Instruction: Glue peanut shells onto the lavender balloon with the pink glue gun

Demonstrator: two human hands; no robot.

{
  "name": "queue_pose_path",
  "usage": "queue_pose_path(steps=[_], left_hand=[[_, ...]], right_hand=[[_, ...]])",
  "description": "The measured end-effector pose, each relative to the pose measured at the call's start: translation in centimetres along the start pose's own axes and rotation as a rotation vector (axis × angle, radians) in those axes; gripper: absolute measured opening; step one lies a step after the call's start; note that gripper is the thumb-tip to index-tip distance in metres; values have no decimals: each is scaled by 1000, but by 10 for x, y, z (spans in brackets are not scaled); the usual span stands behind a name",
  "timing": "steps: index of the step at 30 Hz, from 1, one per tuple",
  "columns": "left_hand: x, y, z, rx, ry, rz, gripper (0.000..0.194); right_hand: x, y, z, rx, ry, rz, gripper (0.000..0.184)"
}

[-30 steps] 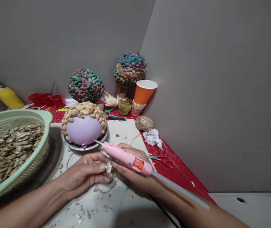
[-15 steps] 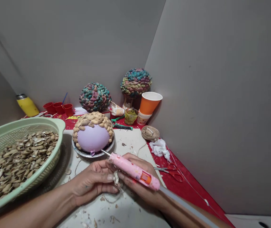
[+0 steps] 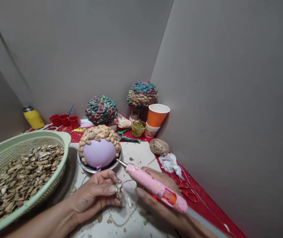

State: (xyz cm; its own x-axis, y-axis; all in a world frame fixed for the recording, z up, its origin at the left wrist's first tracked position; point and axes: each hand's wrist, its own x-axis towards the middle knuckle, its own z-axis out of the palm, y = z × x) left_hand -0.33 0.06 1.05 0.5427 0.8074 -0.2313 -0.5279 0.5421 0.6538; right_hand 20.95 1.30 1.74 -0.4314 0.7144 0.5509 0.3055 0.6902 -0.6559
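Observation:
Between the thumb and fingers of my left hand (image 3: 94, 195) is a peanut shell (image 3: 118, 189), its pale inner side partly showing. My right hand (image 3: 167, 180) is wrapped round a pink hot glue gun (image 3: 153, 183), whose metal nozzle points up and left, apart from the shell. Just beyond my hands, a lilac balloon (image 3: 99, 152) rests in a shallow metal dish (image 3: 88, 169). Peanut shells (image 3: 103, 131) cover its top and sides, while the front is bare. A green colander (image 3: 65, 148) full of loose peanut shells stands beside my left forearm.
Two colourful shell-covered balls (image 3: 101, 109) stand at the back, near red cups (image 3: 74, 122) and an orange paper cup (image 3: 156, 116). A twine ball (image 3: 159, 146), white tissue (image 3: 170, 163) and red-handled scissors (image 3: 189, 193) lie right. Shell bits and string litter the white board (image 3: 136, 152).
My right hand has drawn the glue gun right and away from the peanut shell, which stays in my left hand. The view has tilted up slightly.

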Motion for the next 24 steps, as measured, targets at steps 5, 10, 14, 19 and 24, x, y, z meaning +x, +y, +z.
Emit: queue_pose_path(steps=[5, 10, 14, 19, 24], left_hand=[[-10, 8, -4, 58, 52, 46, 20], [-21, 13, -15, 83, 149, 81, 18], [-25, 14, -18, 63, 166, 72, 22], [-32, 14, -18, 66, 118, 62, 22], [-31, 18, -19, 46, 136, 38, 26]], right_hand=[[5, 1, 1, 68, -35, -72, 25], [5, 4, 2, 39, -88, -151, 25], [2, 13, 7, -6, -114, -203, 31], [0, 22, 17, -16, -83, -292, 42], [1, 19, 20, 73, -124, -322, 38]])
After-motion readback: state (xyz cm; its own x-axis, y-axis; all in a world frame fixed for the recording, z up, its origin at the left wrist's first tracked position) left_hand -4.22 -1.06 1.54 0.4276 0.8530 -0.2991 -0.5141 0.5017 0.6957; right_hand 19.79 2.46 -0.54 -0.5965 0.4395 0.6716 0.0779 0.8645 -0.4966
